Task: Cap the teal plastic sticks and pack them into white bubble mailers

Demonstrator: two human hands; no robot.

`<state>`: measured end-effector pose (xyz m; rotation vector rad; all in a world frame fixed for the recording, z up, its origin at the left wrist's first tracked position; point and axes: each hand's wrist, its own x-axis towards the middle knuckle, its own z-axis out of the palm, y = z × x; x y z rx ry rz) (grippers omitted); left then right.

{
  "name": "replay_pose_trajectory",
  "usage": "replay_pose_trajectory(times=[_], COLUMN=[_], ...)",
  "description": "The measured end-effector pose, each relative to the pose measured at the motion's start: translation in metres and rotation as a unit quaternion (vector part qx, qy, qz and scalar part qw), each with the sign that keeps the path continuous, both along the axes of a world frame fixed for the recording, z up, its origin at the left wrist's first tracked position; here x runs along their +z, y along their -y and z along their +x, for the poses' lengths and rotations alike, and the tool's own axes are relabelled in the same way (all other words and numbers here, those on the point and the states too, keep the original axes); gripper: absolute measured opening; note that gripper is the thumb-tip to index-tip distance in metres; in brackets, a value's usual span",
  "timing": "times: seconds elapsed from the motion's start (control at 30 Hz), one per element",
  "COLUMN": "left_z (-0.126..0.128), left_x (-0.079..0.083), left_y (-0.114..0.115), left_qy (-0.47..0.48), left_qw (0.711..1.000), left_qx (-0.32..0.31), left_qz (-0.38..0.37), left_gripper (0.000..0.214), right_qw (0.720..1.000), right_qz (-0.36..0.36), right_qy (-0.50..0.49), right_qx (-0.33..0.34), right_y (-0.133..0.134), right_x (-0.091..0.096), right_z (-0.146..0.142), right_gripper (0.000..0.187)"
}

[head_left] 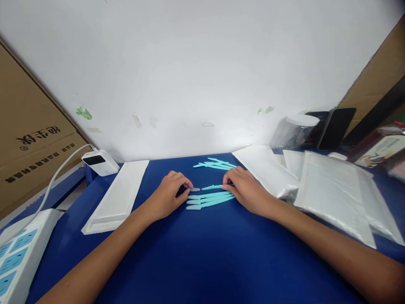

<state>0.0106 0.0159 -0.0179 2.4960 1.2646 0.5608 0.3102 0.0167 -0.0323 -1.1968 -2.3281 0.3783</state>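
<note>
My right hand [242,185] pinches the handle of a slim teal eyebrow razor [211,187], its blade end pointing left. Facing it, my left hand [174,190] has thumb and forefinger closed on a small pale blade cap [195,189]. A narrow gap separates cap and razor. Just below, several teal razors with pale caps [202,202] lie side by side on the blue table [202,253]; my right hand covers their right ends. Further back, more teal razors [215,164] lie in a loose fan.
White padded mailers [335,194] lie at right, another white envelope [117,194] at left. A lidded clear jar [297,128] and a dark phone [337,128] stand near the wall [202,76]. At left are a white device [100,162], a power strip [22,253] and a cardboard box [34,126].
</note>
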Motion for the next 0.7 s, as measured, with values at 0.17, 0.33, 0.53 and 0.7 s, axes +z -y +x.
replay_pose_trajectory(times=[0.17,0.33,0.53,0.7], left_z=[0.005,0.013,0.008,-0.001], left_x=[0.0,0.0,0.004,0.015], left_y=[0.007,0.006,0.003,0.012], left_qy=[0.004,0.022,0.014,-0.025], left_qw=[1.0,0.999,0.996,0.986], left_qx=[0.004,-0.012,0.014,0.017], left_qz=[0.029,0.036,-0.085,-0.166], left_gripper=[0.023,0.025,0.023,0.029], right_qw=[0.998,0.995,0.993,0.992], right_qz=[-0.022,-0.029,-0.035,-0.052], right_qy=[-0.05,-0.087,-0.094,-0.105], right_qx=[-0.026,-0.046,-0.054,-0.051], right_y=[0.003,0.004,0.007,0.006], right_x=[0.005,0.007,0.01,0.01], right_z=[-0.003,-0.002,0.001,0.0], right_gripper=[0.014,0.014,0.015,0.015])
